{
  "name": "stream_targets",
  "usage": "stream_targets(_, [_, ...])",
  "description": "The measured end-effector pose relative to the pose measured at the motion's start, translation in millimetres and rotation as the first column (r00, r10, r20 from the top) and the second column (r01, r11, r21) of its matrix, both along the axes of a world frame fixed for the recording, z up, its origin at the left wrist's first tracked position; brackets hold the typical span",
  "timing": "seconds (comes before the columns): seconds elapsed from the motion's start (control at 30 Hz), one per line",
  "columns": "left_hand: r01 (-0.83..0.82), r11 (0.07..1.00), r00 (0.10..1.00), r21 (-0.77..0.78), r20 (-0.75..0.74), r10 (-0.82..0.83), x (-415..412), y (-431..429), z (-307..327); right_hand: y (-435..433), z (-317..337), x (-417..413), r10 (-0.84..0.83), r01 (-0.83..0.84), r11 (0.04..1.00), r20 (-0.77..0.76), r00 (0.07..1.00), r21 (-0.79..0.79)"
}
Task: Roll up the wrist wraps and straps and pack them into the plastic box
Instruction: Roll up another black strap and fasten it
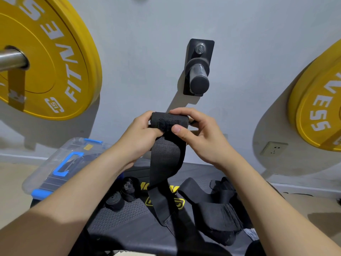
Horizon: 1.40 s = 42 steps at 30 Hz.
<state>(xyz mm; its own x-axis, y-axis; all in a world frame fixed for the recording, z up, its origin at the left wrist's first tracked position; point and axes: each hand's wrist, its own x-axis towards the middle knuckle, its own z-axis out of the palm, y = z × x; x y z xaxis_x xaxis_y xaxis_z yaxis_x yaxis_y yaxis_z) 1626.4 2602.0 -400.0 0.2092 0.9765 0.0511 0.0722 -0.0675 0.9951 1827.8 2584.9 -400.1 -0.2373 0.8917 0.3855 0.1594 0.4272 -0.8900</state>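
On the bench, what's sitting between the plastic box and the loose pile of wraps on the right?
Head view: two rolled wraps lie beside the plastic box, then comes the hanging tail of the held wrap, before the loose pile.

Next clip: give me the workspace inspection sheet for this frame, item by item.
Surface: black textured bench pad with a yellow logo.
Job's things: wrist wrap partly rolled at its top, tail hanging down toward the pad; rolled wraps, two, lying left; loose straps heaped right; clear plastic box with blue clips, far left.
Clutter: nothing seen.
Grippers: left hand and right hand both grip the wrap's rolled end.
Cables: nothing seen.
Surroundings: yellow weight plates on either side, black peg mount between them, power socket lower right.
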Motion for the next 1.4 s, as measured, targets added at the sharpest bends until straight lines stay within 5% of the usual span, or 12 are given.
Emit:
stream_targets(0.2, [0.204, 0.974, 0.943, -0.098, 0.286, -0.169, -2, 0, 5, 0, 2, 4, 0.001, 0.0, 1.0, -0.054, 0.999, 0.017])
stream_targets(0.33, [0.142, 0.989, 0.981, -0.035, 0.137, -0.136, 1, -4, 4, -3, 1, 2, -0.013, 0.013, 0.999, -0.003, 1.0, 0.052])
stream_targets(0.47, [0.106, 0.987, 0.984, 0.124, 0.129, -0.121, 2, -6, 6, -3, 2, -3, -0.137, 0.124, 0.981, -0.078, 0.988, -0.149])
stream_targets(0.6, [0.137, 0.969, 0.986, 0.206, 0.061, -0.153, -4, -5, 5, -1, -1, -4, -0.073, 0.031, 0.968, -0.161, 0.984, -0.25])
stream_targets(0.87, [0.08, 0.986, 0.994, 0.146, -0.089, -0.068, -4, -7, 11, -4, 0, -6, -0.138, 0.118, 0.985, -0.153, 0.979, -0.129])
stream_targets(1.0, [0.129, 0.971, 0.992, 0.201, -0.03, -0.125, -11, -6, 9, -5, 3, -4, -0.015, -0.047, 0.965, -0.232, 0.972, -0.259])
stream_targets(1.2, [0.202, 0.976, 0.971, 0.075, 0.117, -0.21, -13, -1, 6, -5, 3, -9, -0.038, 0.012, 0.987, -0.163, 0.986, -0.16])
stream_targets(1.4, [0.259, 0.932, 0.963, 0.253, -0.143, -0.229, -17, -3, 3, -7, 1, -3, -0.009, -0.082, 0.925, -0.237, 0.972, -0.371])
